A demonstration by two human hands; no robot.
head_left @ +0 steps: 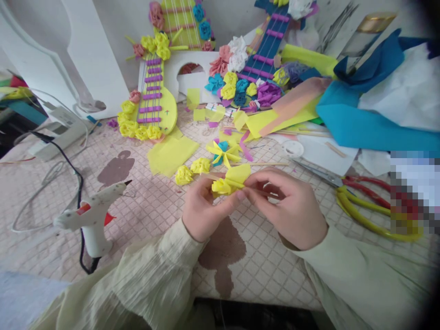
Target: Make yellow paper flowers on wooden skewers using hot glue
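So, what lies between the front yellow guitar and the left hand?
In the head view, yellow paper and, nearer the left hand, two yellow flowers.

Left hand (209, 199): palm turned inward, thumb stretched toward the other hand, fingers curled in a pinch. Right hand (287, 204): mirrors it, thumb and index meeting close beside the left thumb tip, remaining fingers folded behind. Both wrists bent inward, thumbs nearly level. Forearms, in loose pale green sleeves, angle in from either side below the hands.
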